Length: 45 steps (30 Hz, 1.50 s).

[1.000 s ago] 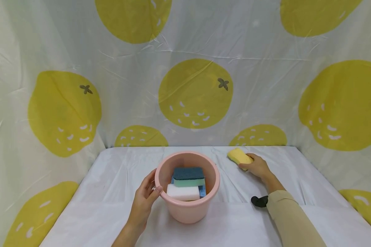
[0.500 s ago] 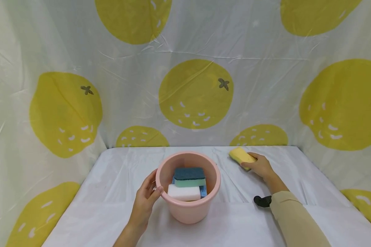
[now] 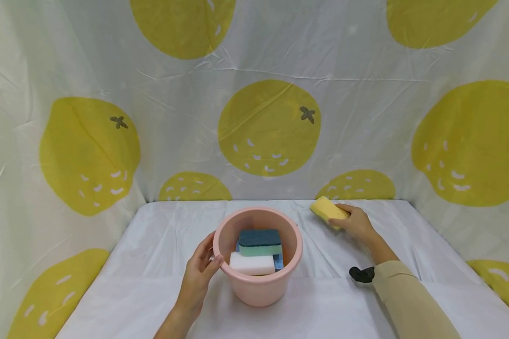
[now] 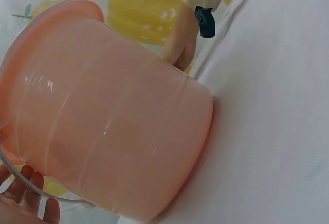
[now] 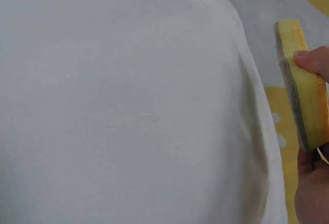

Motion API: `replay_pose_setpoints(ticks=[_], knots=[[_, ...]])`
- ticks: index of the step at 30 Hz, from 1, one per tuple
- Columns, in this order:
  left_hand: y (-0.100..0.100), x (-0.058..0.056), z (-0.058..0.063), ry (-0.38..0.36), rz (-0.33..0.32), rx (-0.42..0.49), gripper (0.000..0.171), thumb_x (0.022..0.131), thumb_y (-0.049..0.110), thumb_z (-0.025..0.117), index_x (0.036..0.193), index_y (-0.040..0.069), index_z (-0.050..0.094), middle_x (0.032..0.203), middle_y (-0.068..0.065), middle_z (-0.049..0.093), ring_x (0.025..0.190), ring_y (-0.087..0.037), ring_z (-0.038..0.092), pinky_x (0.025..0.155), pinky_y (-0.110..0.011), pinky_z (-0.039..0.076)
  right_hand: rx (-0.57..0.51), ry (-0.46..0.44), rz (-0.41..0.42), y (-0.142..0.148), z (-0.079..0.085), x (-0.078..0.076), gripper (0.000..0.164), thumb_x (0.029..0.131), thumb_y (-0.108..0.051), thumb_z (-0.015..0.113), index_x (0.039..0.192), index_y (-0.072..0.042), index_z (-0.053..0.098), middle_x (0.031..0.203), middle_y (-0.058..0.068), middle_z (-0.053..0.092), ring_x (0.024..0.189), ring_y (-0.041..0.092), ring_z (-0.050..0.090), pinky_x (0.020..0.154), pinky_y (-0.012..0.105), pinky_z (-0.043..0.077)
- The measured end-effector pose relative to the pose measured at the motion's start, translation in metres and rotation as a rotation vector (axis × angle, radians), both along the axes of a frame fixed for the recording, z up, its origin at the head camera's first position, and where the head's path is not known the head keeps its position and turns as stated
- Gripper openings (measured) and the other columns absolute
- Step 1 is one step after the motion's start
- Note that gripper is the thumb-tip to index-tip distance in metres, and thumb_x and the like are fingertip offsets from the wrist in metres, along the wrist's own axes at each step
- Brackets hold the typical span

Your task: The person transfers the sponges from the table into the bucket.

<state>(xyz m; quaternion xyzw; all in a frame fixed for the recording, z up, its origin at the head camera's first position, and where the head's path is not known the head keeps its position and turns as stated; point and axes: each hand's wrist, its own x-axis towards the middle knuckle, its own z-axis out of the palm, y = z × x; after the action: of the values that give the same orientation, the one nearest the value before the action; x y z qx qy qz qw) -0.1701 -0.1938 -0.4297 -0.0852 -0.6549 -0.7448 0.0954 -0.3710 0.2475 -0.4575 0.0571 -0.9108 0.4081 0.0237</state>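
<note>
A pink bucket [image 3: 259, 291] stands upright at the middle of the table. My left hand [image 3: 196, 275] grips its left rim, thumb over the edge and fingers outside; the left wrist view shows the bucket's thin grey handle [image 4: 72, 200] beside those fingers. Inside lie a green sponge with a dark scouring pad [image 3: 260, 243], a white block-shaped sponge [image 3: 252, 263] and a blue speckled piece [image 3: 278, 262], partly covered. At the back right, my right hand [image 3: 358, 226] pinches a yellow sponge [image 3: 325, 210] by its near end. In the right wrist view, this sponge has a grey scouring layer.
White cloth [image 3: 322, 306] covers the table, with wrinkles toward the back. A curtain printed with lemons [image 3: 269, 127] hangs behind and along both sides. A black strap end [image 3: 361, 274] sticks out at the right sleeve [image 3: 409, 296].
The right hand has raised the yellow sponge slightly off the cloth, after a small shift to the right. The left hand and the bucket stay where they were.
</note>
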Motion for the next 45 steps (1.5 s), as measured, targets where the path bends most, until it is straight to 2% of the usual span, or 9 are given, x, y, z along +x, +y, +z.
replay_pose_setpoints(ticks=[5, 12, 20, 27, 33, 38, 45], knots=[[0.0, 0.0, 0.001, -0.001, -0.003, -0.001, 0.059, 0.101, 0.004, 0.061, 0.157, 0.007, 0.042, 0.158, -0.009, 0.044, 0.143, -0.029, 0.043, 0.103, -0.027, 0.048, -0.011, 0.03, 0.035, -0.004, 0.01, -0.003, 0.086, 0.087, -0.039, 0.084, 0.151, 0.005, 0.047, 0.147, 0.033, 0.048, 0.122, 0.041, 0.052, 0.094, 0.048, 0.047], [0.001, -0.001, 0.001, -0.019, -0.002, -0.001, 0.059, 0.101, 0.006, 0.062, 0.157, 0.007, 0.042, 0.157, -0.009, 0.044, 0.142, -0.031, 0.043, 0.102, -0.028, 0.049, -0.052, 0.017, 0.081, -0.009, 0.019, -0.003, 0.086, 0.089, -0.036, 0.083, 0.152, 0.007, 0.044, 0.151, 0.031, 0.045, 0.124, 0.041, 0.051, 0.096, 0.047, 0.048], [0.001, -0.002, 0.0, -0.009, -0.007, 0.003, 0.058, 0.101, 0.005, 0.061, 0.156, 0.007, 0.043, 0.158, -0.008, 0.044, 0.143, -0.029, 0.042, 0.104, -0.028, 0.048, -0.092, 0.033, 0.119, -0.017, 0.035, 0.004, 0.087, 0.09, -0.034, 0.082, 0.154, 0.007, 0.041, 0.147, 0.03, 0.048, 0.118, 0.038, 0.053, 0.091, 0.042, 0.05], [0.001, -0.001, 0.0, -0.023, -0.008, 0.001, 0.059, 0.101, 0.006, 0.061, 0.157, 0.006, 0.042, 0.158, -0.009, 0.043, 0.144, -0.029, 0.041, 0.103, -0.027, 0.048, -0.1, 0.082, 0.158, -0.027, 0.047, 0.013, 0.083, 0.088, -0.032, 0.085, 0.151, 0.008, 0.046, 0.145, 0.028, 0.05, 0.117, 0.037, 0.056, 0.09, 0.037, 0.052], [0.001, 0.0, -0.001, -0.02, 0.0, -0.002, 0.058, 0.102, 0.006, 0.061, 0.157, 0.007, 0.042, 0.158, -0.008, 0.043, 0.145, -0.027, 0.04, 0.104, -0.027, 0.047, -0.096, 0.117, 0.234, -0.037, 0.066, 0.021, 0.078, 0.089, -0.031, 0.085, 0.148, 0.006, 0.05, 0.14, 0.024, 0.055, 0.111, 0.033, 0.058, 0.083, 0.03, 0.054], [0.0, 0.0, -0.001, -0.007, 0.002, -0.001, 0.058, 0.102, 0.005, 0.06, 0.157, 0.008, 0.043, 0.158, -0.007, 0.043, 0.145, -0.027, 0.039, 0.104, -0.026, 0.046, -0.099, 0.133, 0.302, -0.05, 0.081, 0.027, 0.074, 0.088, -0.03, 0.085, 0.147, 0.003, 0.054, 0.137, 0.022, 0.057, 0.106, 0.031, 0.058, 0.078, 0.031, 0.055], [0.0, 0.0, -0.001, -0.013, 0.005, -0.017, 0.058, 0.102, 0.006, 0.06, 0.157, 0.007, 0.041, 0.159, -0.008, 0.042, 0.147, -0.028, 0.036, 0.104, -0.025, 0.046, -0.075, 0.212, 0.419, -0.074, 0.106, 0.044, 0.068, 0.087, -0.025, 0.086, 0.143, 0.001, 0.058, 0.135, 0.016, 0.06, 0.104, 0.028, 0.058, 0.082, 0.039, 0.055]])
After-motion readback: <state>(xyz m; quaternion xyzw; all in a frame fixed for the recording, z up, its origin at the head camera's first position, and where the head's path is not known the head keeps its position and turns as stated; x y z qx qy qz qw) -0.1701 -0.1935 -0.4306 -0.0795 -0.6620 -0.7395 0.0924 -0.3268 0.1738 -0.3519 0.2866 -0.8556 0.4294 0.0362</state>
